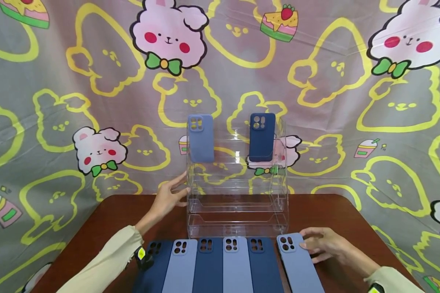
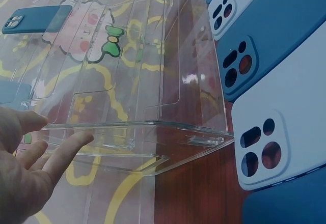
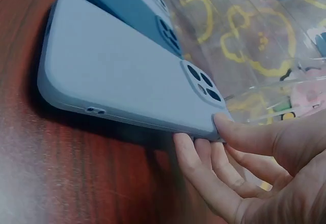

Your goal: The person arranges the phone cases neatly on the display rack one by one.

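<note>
At the right end of a row of phone cases, my right hand (image 1: 324, 243) pinches a light blue phone case (image 1: 300, 266) by its upper right corner. In the right wrist view that case (image 3: 117, 61) lies tilted, its near edge slightly above the table, thumb on top and fingers beneath. My left hand (image 1: 167, 198) is at the left side of a clear tiered display stand (image 1: 220, 231), its fingers spread. The left wrist view shows these fingers (image 2: 71, 152) against or just beside the stand's edge; contact is hard to tell. A light blue case (image 1: 202, 142) and a dark blue case (image 1: 262, 140) stand upright on an upper tier.
Several more cases, dark blue (image 1: 208, 268) alternating with light blue (image 1: 236, 268), lie side by side in front of the stand. All rest on a reddish-brown table (image 1: 128, 207). A patterned cloth (image 1: 234, 81) hangs behind it.
</note>
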The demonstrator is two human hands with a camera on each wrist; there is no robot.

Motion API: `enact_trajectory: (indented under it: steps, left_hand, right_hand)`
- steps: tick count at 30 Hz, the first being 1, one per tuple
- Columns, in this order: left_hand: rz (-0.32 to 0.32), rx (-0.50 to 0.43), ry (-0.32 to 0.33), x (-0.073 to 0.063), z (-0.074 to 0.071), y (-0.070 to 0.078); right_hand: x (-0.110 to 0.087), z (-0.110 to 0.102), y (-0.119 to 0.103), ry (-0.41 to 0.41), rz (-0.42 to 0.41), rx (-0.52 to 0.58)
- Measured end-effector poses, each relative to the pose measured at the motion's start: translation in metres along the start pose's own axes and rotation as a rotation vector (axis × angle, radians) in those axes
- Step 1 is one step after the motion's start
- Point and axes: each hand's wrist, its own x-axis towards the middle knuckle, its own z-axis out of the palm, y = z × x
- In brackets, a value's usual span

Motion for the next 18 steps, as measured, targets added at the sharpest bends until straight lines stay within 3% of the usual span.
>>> enact_trajectory:
  steps: [18]
  left_hand:
    - [0.008,-0.03,0.002,-0.001,0.001,0.0]
  right_hand:
    - [-0.012,-0.022,-0.036,0.018,-0.119,-0.04]
